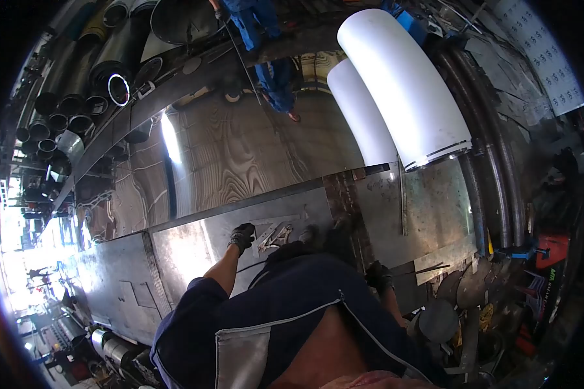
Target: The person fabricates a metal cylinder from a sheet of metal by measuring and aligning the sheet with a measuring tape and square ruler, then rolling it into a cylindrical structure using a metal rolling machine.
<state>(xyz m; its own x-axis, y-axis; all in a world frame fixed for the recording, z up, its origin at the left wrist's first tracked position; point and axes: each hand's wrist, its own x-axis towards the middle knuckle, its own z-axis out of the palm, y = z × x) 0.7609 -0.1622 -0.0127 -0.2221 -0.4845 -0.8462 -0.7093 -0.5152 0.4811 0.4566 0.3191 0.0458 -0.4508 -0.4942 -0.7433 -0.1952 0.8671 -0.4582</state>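
Left hand [242, 236]: gloved, fingers curled down onto the metal sheet [194, 249]; I cannot tell whether it grips anything.
Right hand [377, 275]: gloved, low at the near edge of the bench [435, 214]; its grip is hidden.
Cut pieces [274, 236]: small bright offcuts lying on the sheet, just beside the left hand.
Rod [431, 268]: thin, lying near the right hand, pointing away along the bench edge.
Open room: bare sheet stretches left of the left hand.
Far edge: a dark bar [240, 206] runs along the bench.
Beyond: two white curved ducts [402, 84] overhang the bench's far right; another person [266, 39] stands well apart.
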